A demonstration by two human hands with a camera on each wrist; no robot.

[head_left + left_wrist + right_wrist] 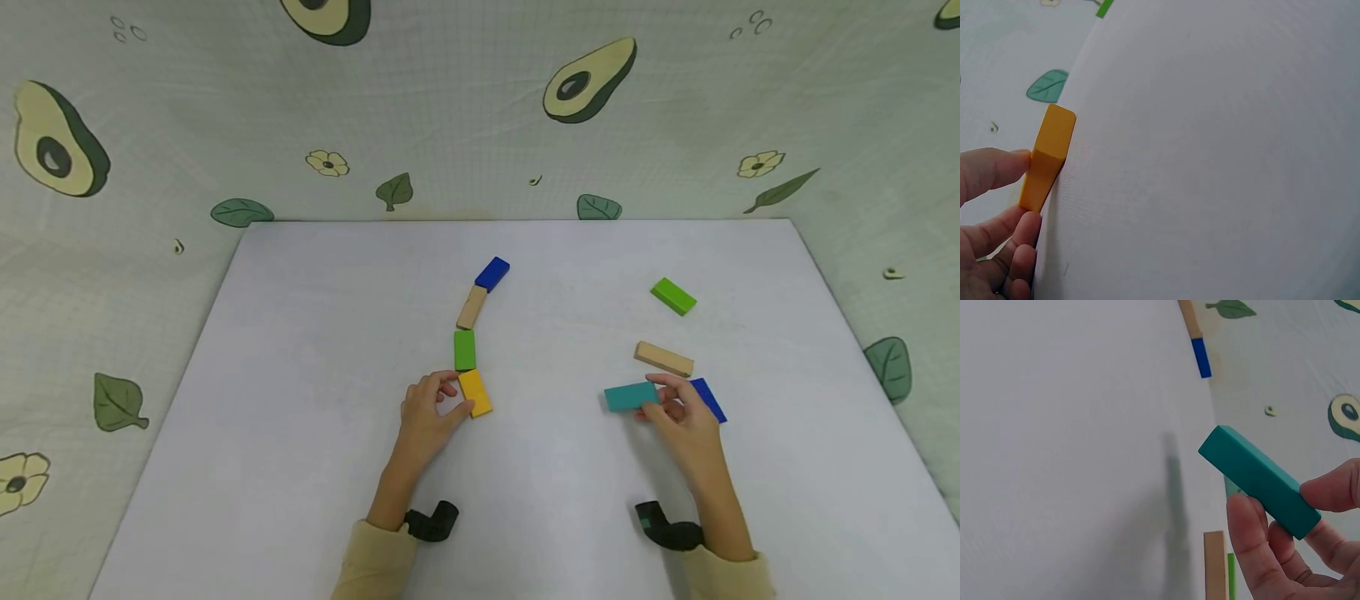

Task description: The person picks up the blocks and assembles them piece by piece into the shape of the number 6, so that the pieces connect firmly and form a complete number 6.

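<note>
My left hand (423, 423) pinches a yellow block (476, 393) between thumb and fingers on the white tabletop. The yellow block forms the near end of a curved row. Beyond it come a green block (465, 350), a natural wood block (472, 307) and a dark blue block (492, 273). In my right hand (686, 427) a teal block (628, 397) is held by one end. The right wrist view shows this teal block (1260, 478) lifted off the table. Partly behind the right hand lies another blue block (708, 400).
To the right, a second wood block (664, 358) lies just beyond the teal one. Farther back is a bright green block (674, 297). The white tabletop (322, 333) ends at a cloth (465, 100) printed with avocados and leaves.
</note>
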